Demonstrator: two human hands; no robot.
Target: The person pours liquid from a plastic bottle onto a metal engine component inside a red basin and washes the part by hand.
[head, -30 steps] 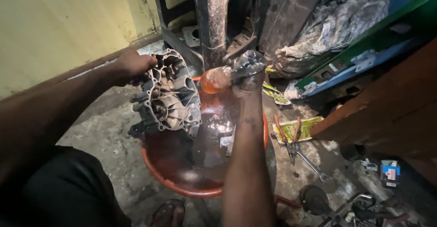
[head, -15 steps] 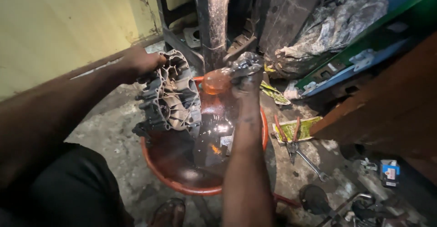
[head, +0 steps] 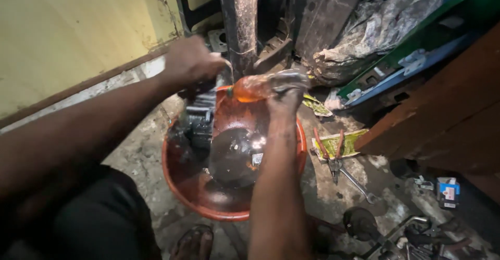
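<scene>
My left hand point(head: 191, 62) grips the top of a grey metal engine casing point(head: 197, 124), holding it on edge inside an orange plastic basin point(head: 182, 187). My right hand point(head: 287, 90) holds a clear plastic bottle of orange liquid point(head: 251, 88), tipped on its side toward the casing. A thin stream falls near my left hand. Dark liquid and a dark round part point(head: 235, 158) lie in the basin under my right forearm.
Red-handled pliers point(head: 329, 148) and a spanner point(head: 359, 184) lie on the dirty floor to the right. A dark stool leg point(head: 245, 25) stands behind the basin. My sandalled foot point(head: 192, 242) is at the front. Metal parts point(head: 396, 234) lie at lower right, a yellow wall at left.
The casing has turned from face-up to standing on edge and sunk lower into the basin. My left hand moved right onto its top. The bottle stays tipped.
</scene>
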